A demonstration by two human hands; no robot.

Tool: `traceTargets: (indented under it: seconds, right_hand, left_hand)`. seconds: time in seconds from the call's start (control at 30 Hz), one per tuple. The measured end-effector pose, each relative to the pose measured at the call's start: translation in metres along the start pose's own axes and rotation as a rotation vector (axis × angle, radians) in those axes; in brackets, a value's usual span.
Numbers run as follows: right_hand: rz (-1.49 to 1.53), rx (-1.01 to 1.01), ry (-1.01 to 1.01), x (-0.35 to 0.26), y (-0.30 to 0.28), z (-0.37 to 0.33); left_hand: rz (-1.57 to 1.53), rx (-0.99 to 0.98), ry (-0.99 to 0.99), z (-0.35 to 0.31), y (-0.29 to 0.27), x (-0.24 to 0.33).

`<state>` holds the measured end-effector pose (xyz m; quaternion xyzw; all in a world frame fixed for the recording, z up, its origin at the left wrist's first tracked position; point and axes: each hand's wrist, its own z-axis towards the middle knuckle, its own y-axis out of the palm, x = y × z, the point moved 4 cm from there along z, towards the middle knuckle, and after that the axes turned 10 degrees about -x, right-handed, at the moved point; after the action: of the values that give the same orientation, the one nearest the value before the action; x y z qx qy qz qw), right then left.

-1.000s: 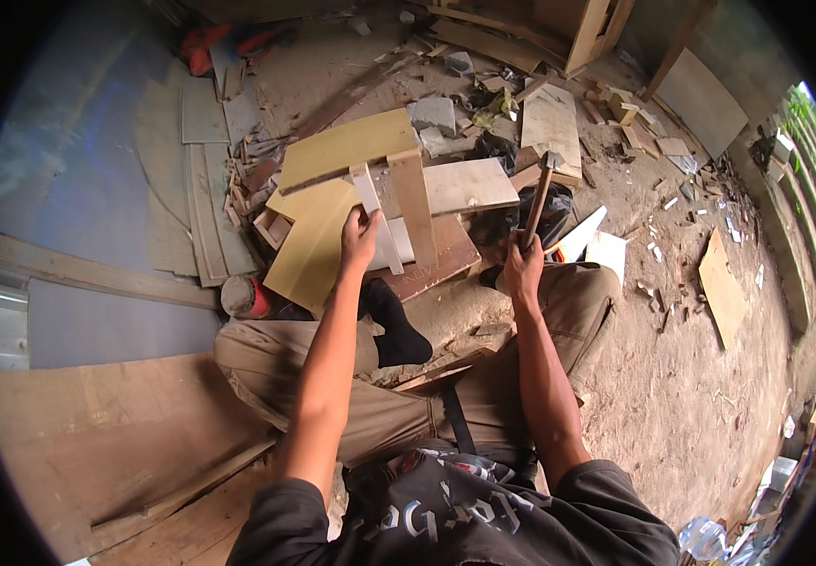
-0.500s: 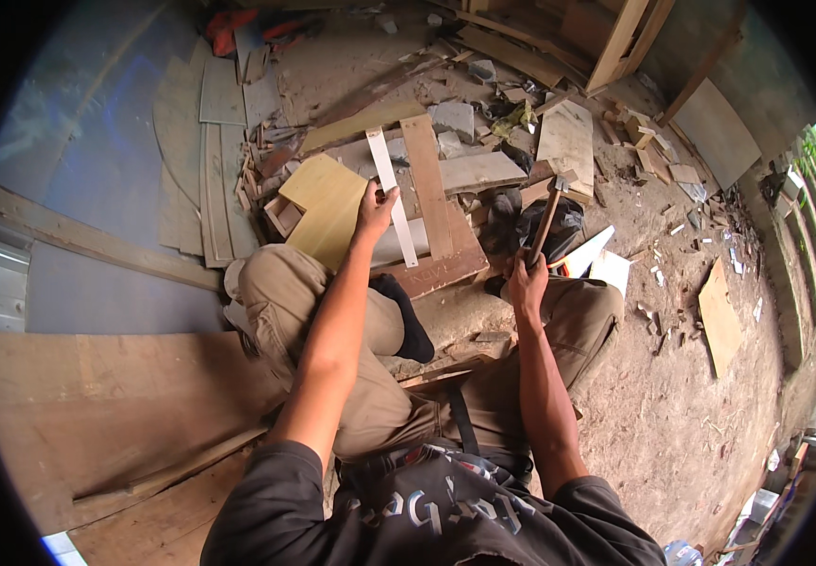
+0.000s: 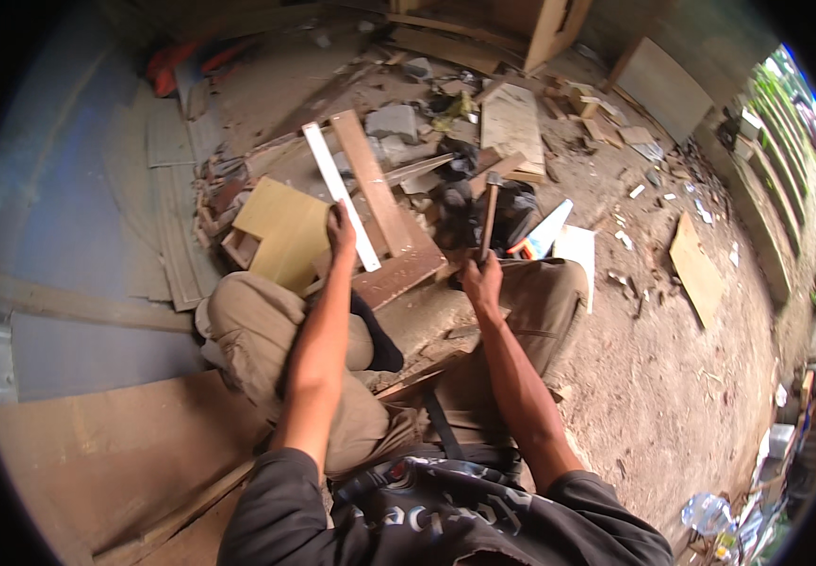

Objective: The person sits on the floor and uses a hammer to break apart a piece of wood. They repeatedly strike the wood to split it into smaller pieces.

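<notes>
So the left hand has its grip closed around a long white strip, holding it near the lower end so the strip runs up and to the left, away from the person. It lies just beside a brown wooden plank that runs parallel on its right, and a yellow board sits right under and to the left of the hand, partly resting by the raised left knee. The right hand is clamped on the wooden handle of a hammer, head pointing up and away, over a dark heap of rubble and a black bag. Room-wise, the left side is boxed in by stacked grey sheets and the scrap pile, while the right is bare dirt floor with only small offcuts and a flat tan board, so that side is the open one. Near the bottom left a big brown panel fills the edge. Compared with half a second earlier, the white strip has swung further out and now shows more of its length above the hand, the yellow board sits lower against the knee, and the hammer is more upright, with both hands in much the same spots.
</notes>
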<state>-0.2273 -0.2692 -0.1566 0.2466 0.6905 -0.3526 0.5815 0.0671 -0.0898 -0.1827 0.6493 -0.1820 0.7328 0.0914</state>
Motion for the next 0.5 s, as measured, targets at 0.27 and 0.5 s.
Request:
traceTargets:
  seconds: [0.27,0.5]
  right_hand:
    - [0.134,0.095,0.018,-0.02,-0.021,0.003]
    - [-0.01,0.191,0.053,-0.023,-0.028,0.015]
  left_hand:
    - [-0.055,-0.004,-0.199,-0.033,0.027,0.055]
    - [-0.152,-0.035,-0.272,-0.08,0.043,0.061]
